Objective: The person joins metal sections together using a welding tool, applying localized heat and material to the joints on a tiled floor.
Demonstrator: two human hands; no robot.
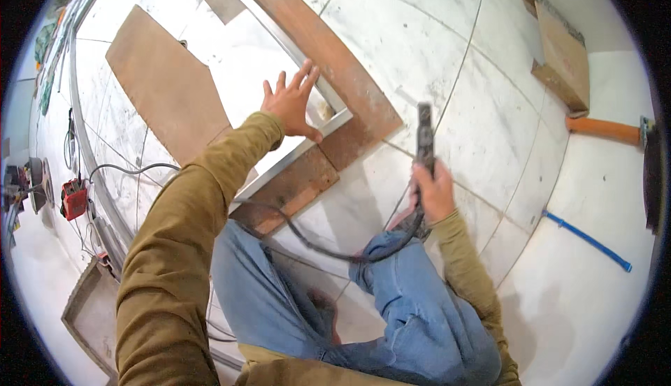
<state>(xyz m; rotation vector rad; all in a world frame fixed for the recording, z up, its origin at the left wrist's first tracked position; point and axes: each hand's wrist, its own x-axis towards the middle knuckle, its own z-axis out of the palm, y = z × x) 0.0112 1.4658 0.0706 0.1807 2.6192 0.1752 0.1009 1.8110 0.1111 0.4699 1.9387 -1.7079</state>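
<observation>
Silver metal frame (337, 120), its corner just beside the left grip (289, 110), which has fingers spread, maybe to steady it; contact unclear. Reddish-brown flat boards (360, 96) past that grip seem to prop the frame off the white tile floor (447, 30). Right grip (435, 194) wrapped round a black clamp-like handheld tool (425, 134), pointed away, perhaps for reach. Black cable (327, 251) left of right grip. Tool tip blurred; frame's far end cut off, near part sleeve-hidden.
</observation>
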